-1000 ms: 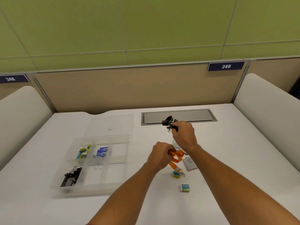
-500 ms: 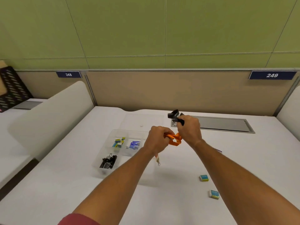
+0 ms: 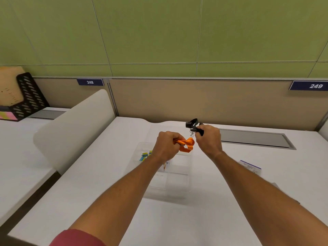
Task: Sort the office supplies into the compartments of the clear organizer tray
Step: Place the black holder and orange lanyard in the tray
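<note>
A: How are the hands configured?

B: The left hand (image 3: 166,146) is closed around a bunched orange lanyard (image 3: 186,145). The right hand (image 3: 209,139) is pinched on a folded black strap (image 3: 193,124), from which a small metal clip (image 3: 192,134) hangs.

A: Where is the clear organizer tray (image 3: 188,189) located?

B: It is set on the white desk (image 3: 124,201), directly below both hands. Coloured clips (image 3: 145,155) are seen in its far-left compartment. A small packet (image 3: 250,166) is placed on the desk to the right, apart from the tray.

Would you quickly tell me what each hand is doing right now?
Left hand: closed on the bunched orange lanyard.
Right hand: closed on the black lanyard.
</note>
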